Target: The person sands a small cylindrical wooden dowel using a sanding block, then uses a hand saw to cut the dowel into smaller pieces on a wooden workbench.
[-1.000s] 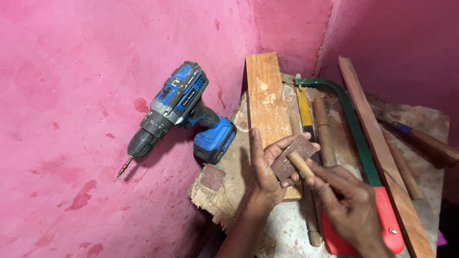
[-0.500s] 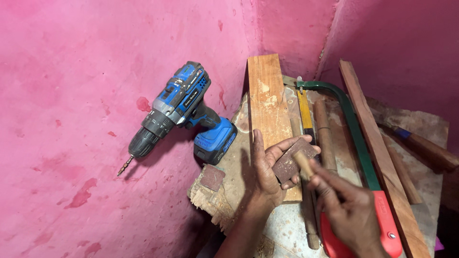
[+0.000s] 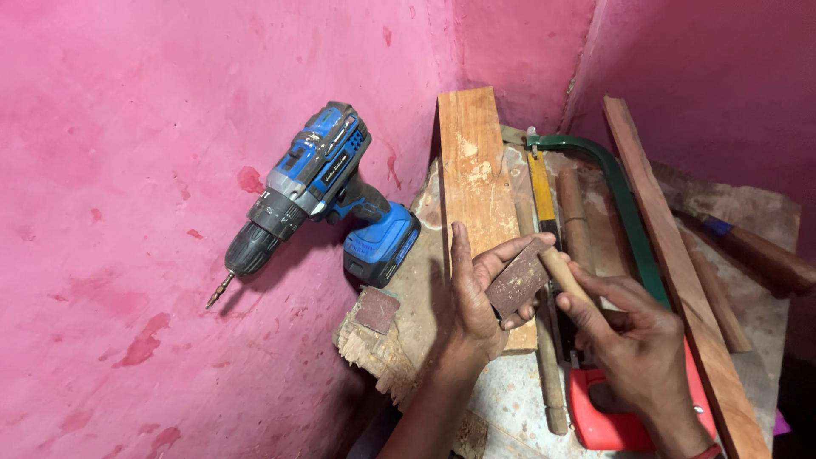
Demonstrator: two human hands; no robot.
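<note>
Head view: left hand (image 3: pixel 476 297) clenched on sandpaper (image 3: pixel 517 287), right hand (image 3: pixel 633 348) grasping dowel (image 3: pixel 565 274); sanding underway, tip w/ paper, rest unsanded.

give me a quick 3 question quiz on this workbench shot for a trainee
1. True or false: the blue cordless drill is held in one of the person's hands.
2. Multiple choice: what does the left hand hold? A) a piece of sandpaper B) a screwdriver C) a pencil
3. Short answer: what does the right hand press against that piece?

Key
1. False. The drill rests at the edge of the wooden block, against the pink wall, with no hand on it.
2. A, the brown sandpaper piece.
3. The end of a thin wooden stick.
</note>
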